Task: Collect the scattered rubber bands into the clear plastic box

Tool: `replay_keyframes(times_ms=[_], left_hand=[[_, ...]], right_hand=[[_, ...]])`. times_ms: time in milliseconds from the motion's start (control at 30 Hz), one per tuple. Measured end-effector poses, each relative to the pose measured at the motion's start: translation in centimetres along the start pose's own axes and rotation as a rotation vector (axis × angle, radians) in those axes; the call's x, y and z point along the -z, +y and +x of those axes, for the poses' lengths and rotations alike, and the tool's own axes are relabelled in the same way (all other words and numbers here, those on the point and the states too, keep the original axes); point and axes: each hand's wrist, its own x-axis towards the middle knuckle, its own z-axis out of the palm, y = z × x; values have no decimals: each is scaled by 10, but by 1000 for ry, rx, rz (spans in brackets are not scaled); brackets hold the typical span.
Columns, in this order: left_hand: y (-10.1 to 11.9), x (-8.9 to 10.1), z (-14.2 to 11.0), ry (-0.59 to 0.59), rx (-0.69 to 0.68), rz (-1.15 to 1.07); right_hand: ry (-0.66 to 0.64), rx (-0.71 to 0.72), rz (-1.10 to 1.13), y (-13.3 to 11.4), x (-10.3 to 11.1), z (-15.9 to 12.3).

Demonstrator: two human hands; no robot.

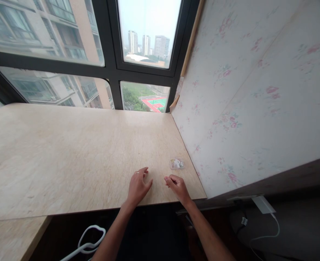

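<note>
My left hand (138, 185) rests on the beige marble-look sill (67, 159) near its front edge, fingers loosely curled but apart, holding nothing; a ring shows on one finger. My right hand (177, 185) lies beside it with the fingers curled in, thumb and fingertips close together; whether anything sits between them I cannot make out. A small clear plastic box (176, 163) with small pale items inside sits on the sill just beyond my right hand, close to the wall.
A flowered wallpaper wall (244, 108) bounds the sill on the right. A black-framed window (111, 69) stands behind it. Below the sill edge are a white looped handle (90, 237), a white adapter (263, 204) and its cable.
</note>
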Motion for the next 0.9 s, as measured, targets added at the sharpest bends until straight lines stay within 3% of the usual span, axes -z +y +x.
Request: replay_keyframes(times_ms=[200, 300, 400, 600, 900], left_hand=[[25, -39, 36, -195, -167, -8], [36, -57, 55, -299, -192, 9], [44, -68, 72, -364, -206, 26], [43, -72, 89, -423, -223, -17], [36, -71, 87, -408, -257, -35]], right_hand=[[33, 179, -244, -3, 48, 24], [-41, 234, -441, 0, 67, 45], [-165, 187, -594, 7, 76, 65], [-349, 93, -676, 20, 83, 88], [-380, 116, -672, 27, 92, 91]])
